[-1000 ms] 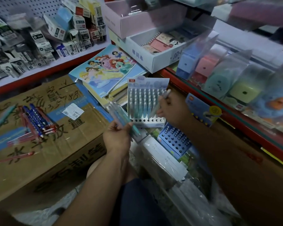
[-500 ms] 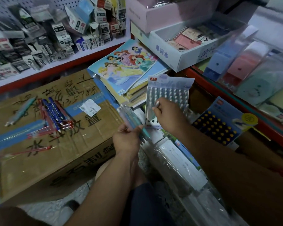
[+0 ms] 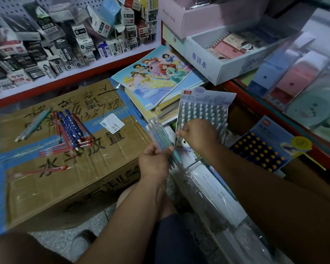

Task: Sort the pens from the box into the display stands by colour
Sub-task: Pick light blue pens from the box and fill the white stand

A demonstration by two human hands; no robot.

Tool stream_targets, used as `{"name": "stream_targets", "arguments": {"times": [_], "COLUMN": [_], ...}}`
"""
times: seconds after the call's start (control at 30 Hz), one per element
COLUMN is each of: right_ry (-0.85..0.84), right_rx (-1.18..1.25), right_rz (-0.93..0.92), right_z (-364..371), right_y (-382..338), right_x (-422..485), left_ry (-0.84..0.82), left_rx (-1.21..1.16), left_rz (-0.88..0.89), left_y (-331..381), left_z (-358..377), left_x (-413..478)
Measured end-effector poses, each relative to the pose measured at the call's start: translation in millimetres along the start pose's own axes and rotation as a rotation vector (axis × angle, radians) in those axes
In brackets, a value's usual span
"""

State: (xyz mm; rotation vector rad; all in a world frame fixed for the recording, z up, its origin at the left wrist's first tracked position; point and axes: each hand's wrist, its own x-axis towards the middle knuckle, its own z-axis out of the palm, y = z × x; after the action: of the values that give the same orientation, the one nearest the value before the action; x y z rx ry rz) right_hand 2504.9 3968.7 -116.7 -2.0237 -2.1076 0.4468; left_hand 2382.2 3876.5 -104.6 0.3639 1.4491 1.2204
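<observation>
1. The left hand (image 3: 154, 161) is clamped round a bundle of pastel pens (image 3: 160, 138), fanned upward, likely as a ready supply just beside the stand.
2. The right hand (image 3: 199, 136) has curled fingers, with thumb and forefinger pinched on 1 pale pen (image 3: 179, 139) at the lower left corner of the pale blue display stand (image 3: 204, 109) (its rows look nearly full), seemingly seating it.
3. The dark blue display stand (image 3: 263, 151) with yellow caps lies apart, to the right.
4. Blue dotted pens (image 3: 72, 128), red pens (image 3: 51, 151) and 1 teal pen (image 3: 34, 121) lie loose on the taped cardboard box (image 3: 65, 178), probably grouped by colour.
</observation>
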Motion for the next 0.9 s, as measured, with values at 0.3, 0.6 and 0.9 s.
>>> {"name": "stream_targets", "arguments": {"times": [0.3,0.6,0.9], "right_ry": [-0.171,0.155,0.346], "right_rx": [0.779,0.698,0.44], "right_rz": [-0.09,-0.021,-0.085], "right_z": [-52,-49,-13], "right_y": [-6,20,20], "right_x": [-36,-24,-24], "left_ry": [-0.237,-0.114,-0.086], "left_rx": [0.033,-0.021,-0.041], "left_rz": [0.008,-0.009,-0.025], "left_y": [-8,-9,-8], "left_z": [3,3,4], "left_x": [-2,-2,-2]}}
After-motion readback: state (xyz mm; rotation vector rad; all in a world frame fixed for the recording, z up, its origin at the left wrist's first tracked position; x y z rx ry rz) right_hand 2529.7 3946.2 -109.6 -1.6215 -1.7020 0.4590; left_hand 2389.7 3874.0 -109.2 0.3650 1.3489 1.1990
